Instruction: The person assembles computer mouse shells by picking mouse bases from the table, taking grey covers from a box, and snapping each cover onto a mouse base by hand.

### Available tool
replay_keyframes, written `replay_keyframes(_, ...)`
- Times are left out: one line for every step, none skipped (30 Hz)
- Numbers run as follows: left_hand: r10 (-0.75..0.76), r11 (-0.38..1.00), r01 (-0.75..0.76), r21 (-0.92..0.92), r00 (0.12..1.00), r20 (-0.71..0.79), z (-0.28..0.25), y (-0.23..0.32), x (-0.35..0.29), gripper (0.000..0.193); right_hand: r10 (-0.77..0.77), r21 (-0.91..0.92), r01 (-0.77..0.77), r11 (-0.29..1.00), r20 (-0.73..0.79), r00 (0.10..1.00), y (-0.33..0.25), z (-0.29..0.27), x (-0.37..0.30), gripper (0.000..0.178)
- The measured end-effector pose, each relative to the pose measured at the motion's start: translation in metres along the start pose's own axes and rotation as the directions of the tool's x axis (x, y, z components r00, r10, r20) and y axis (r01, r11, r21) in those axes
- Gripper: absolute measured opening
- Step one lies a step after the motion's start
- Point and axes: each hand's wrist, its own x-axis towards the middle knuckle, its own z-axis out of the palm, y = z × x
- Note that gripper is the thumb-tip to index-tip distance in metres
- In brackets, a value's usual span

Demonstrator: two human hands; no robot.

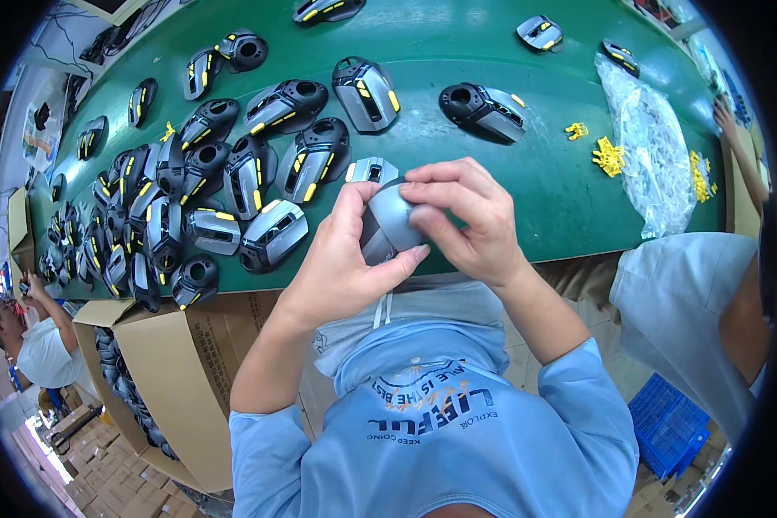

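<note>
Just over the near edge of the green table, both my hands hold a grey, curved plastic shell (395,220). My left hand (341,263) grips its left side, thumb along the lower edge. The fingers of my right hand (470,216) are bent onto its top and right side; the fingertips press against it. Just behind my left fingers lies a grey-and-black plastic housing (372,169), partly hidden. Many similar housings with yellow inserts, such as the one (317,160) beyond my left hand, lie close together on the left of the table.
Yellow plastic clips (609,157) and a clear plastic bag (652,147) lie on the table (544,190) at right. A cardboard box (168,363) of dark parts stands below its left edge. A blue crate (665,423) sits low right. One person (47,350) works at left, another (682,293) stands at right.
</note>
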Motion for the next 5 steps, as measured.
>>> replay_keyframes(-0.069,0.989,0.071,-0.132,0.997,0.016,-0.0008,-0.0036,-0.0020,0.064,-0.074,-0.029,0.075,0.997,0.023,0.997,-0.0001,-0.0009,0.0015,0.039)
replay_keyframes(-0.070,0.989,0.071,-0.133,0.998,0.010,-0.0018,-0.0048,-0.0038,0.064,-0.077,-0.026,0.078,0.997,0.027,0.997,-0.0015,-0.0030,0.0045,0.039)
replay_keyframes(-0.068,0.981,0.075,-0.179,0.997,0.043,-0.0030,-0.0053,-0.0057,0.064,-0.098,-0.030,0.100,0.995,0.064,0.993,-0.0033,-0.0057,0.0065,0.046)
replay_keyframes(-0.064,0.971,0.080,-0.224,0.995,0.076,-0.0040,-0.0058,-0.0075,0.064,-0.117,-0.034,0.121,0.992,0.100,0.988,-0.0031,-0.0082,0.0071,0.052)
replay_keyframes(-0.065,0.971,0.080,-0.226,0.995,0.074,-0.0049,-0.0064,-0.0089,0.064,-0.105,-0.029,0.111,0.993,0.149,0.983,0.0029,-0.0099,0.0053,0.061)
